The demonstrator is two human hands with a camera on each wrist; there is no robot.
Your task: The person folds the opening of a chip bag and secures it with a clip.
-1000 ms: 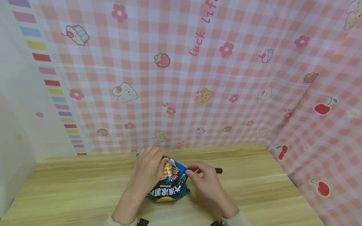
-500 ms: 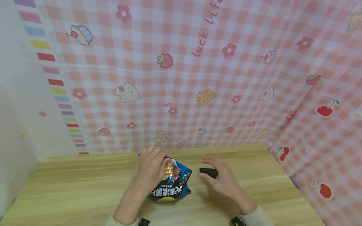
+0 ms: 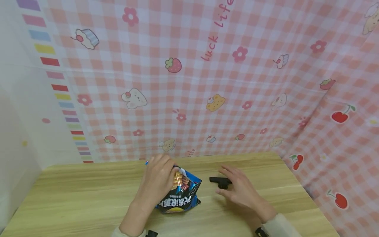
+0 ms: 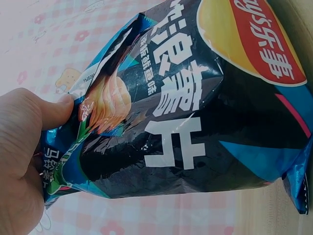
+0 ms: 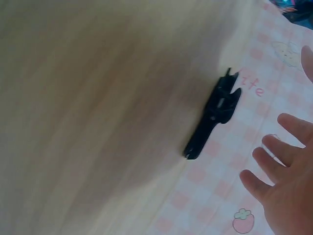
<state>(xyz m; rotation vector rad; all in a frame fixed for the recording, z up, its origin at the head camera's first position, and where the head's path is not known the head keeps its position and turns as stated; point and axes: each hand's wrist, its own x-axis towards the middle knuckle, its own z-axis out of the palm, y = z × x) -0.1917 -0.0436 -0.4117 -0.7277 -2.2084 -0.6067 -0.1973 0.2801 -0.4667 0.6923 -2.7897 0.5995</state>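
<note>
A black and blue potato chip bag (image 3: 179,197) stands on the table left of the middle, its lettering upside down in the head view. My left hand (image 3: 157,181) grips it by the upper left corner; in the left wrist view the thumb lies over the front of the bag (image 4: 171,142), with the other fingers mostly hidden behind. A small black tool (image 3: 219,180) with a bar and a projecting lever-like part lies right of the bag. Around its right end is my right hand (image 3: 242,189). In the right wrist view those fingers are spread, apart from the black tool (image 5: 210,117).
The pale wood table (image 3: 88,197) meets a pink checked cloth (image 3: 189,82) hung along its back. More of that cloth (image 3: 340,148) runs down the right side. A white surface (image 3: 17,131) borders the left.
My right hand has let go of the bag's top edge and moved right to the black tool, then drawn a little farther right, uncovering more of it. The left hand keeps its grip.
</note>
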